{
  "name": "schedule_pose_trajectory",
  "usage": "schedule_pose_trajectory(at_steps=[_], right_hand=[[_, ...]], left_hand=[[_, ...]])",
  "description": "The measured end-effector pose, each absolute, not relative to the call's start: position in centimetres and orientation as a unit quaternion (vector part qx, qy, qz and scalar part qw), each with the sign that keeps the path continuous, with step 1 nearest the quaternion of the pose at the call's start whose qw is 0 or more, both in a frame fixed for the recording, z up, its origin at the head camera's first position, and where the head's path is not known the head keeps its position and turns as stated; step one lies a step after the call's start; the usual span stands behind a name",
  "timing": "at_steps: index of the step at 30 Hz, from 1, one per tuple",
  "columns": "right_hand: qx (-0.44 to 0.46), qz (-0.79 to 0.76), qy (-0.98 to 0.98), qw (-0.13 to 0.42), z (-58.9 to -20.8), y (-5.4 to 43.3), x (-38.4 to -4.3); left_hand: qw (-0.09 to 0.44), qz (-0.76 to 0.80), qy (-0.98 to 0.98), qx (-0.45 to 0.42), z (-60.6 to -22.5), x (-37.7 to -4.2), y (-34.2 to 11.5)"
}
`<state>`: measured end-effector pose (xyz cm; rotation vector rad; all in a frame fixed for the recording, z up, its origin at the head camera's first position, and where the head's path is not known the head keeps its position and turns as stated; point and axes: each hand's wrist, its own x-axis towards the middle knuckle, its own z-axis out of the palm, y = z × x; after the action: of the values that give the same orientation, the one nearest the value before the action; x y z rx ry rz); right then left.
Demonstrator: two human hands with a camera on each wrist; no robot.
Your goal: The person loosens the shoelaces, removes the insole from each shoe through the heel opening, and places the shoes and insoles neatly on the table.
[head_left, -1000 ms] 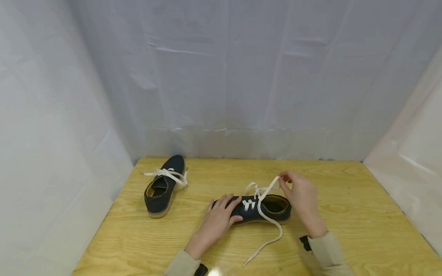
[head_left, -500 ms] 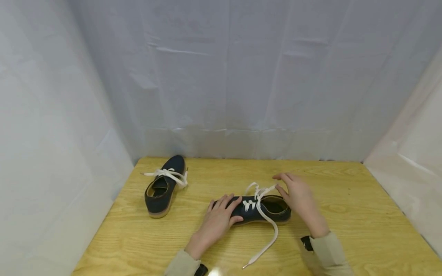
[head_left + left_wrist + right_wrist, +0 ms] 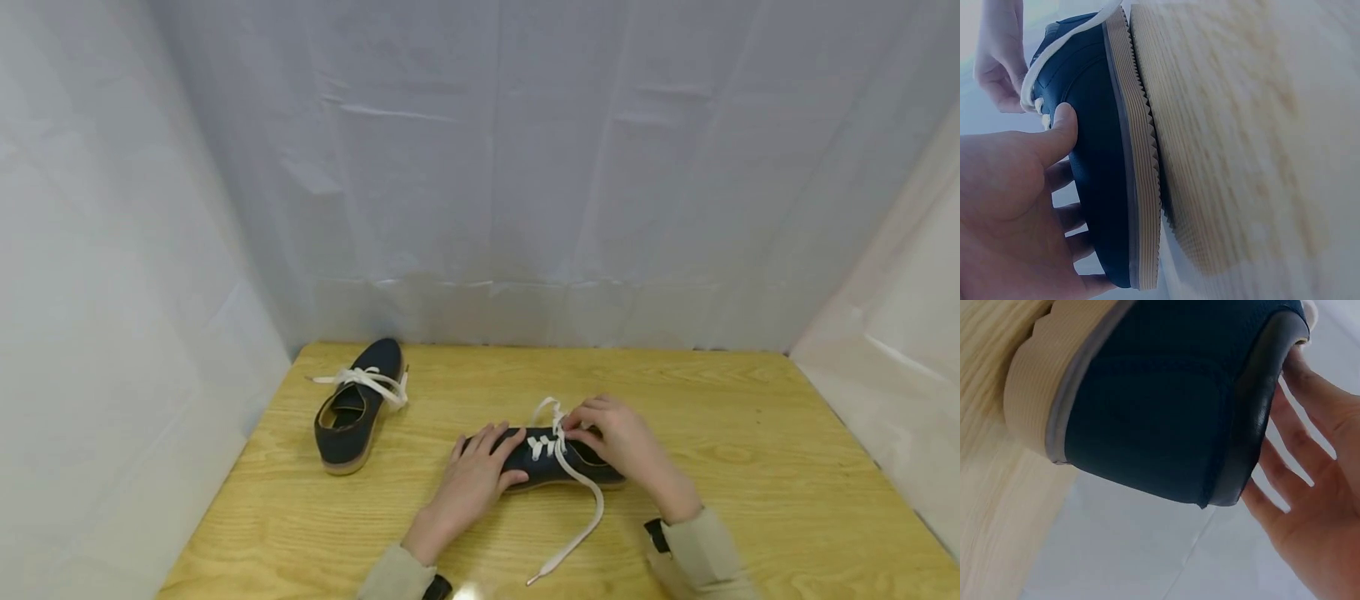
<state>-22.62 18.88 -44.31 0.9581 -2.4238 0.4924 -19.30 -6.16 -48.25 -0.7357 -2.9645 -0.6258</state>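
A navy lace-up shoe (image 3: 551, 473) lies with its toe to the left in the head view. My left hand (image 3: 468, 487) holds its toe end. In the left wrist view the thumb (image 3: 1065, 122) lies on the near side of the upper, with the other fingers going over the top. At the lacing my right hand (image 3: 621, 435) pinches the white shoelace (image 3: 597, 507) close to the knot. One lace end trails over the near side onto the table. The right wrist view shows the shoe's heel (image 3: 1154, 419), which hides those fingertips.
A second navy shoe (image 3: 341, 443) stands at the back left of the wooden table (image 3: 787, 467), its white laces (image 3: 367, 377) tied in a bow. White sheeting (image 3: 480, 167) hangs behind the table and along both sides.
The right hand let go of the lace strand it was holding up, then moved left and down to pinch at the knot. The left hand stays on the shoe's toe.
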Motion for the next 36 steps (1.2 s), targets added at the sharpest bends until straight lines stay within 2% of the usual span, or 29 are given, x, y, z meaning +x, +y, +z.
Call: schedule_pose_trajectory(at_steps=[7, 11, 14, 19, 29, 36], right_hand=[[0.252, 0.189, -0.874, 0.371, -43.0, 19.8, -22.8], [0.170, 0.211, -0.872, 0.408, -42.3, 20.8, -22.6], [0.141, 0.222, -0.871, 0.415, -42.2, 21.4, -22.6], [0.178, 0.197, -0.887, 0.378, -42.3, 21.7, -22.9], [0.319, 0.182, -0.903, 0.222, -43.3, 20.2, -22.8], [0.352, 0.170, -0.901, 0.185, -43.9, 19.2, -22.5]], left_hand=[[0.010, -0.200, -0.951, -0.235, -48.6, -19.4, -6.2], [0.008, -0.200, -0.951, -0.236, -48.6, -19.4, -6.1], [0.009, -0.201, -0.951, -0.236, -48.5, -19.4, -6.1], [0.011, -0.197, -0.953, -0.232, -48.5, -19.4, -6.0], [0.005, -0.192, -0.955, -0.227, -48.5, -19.4, -6.0], [0.007, -0.189, -0.956, -0.226, -48.4, -19.3, -6.0]])
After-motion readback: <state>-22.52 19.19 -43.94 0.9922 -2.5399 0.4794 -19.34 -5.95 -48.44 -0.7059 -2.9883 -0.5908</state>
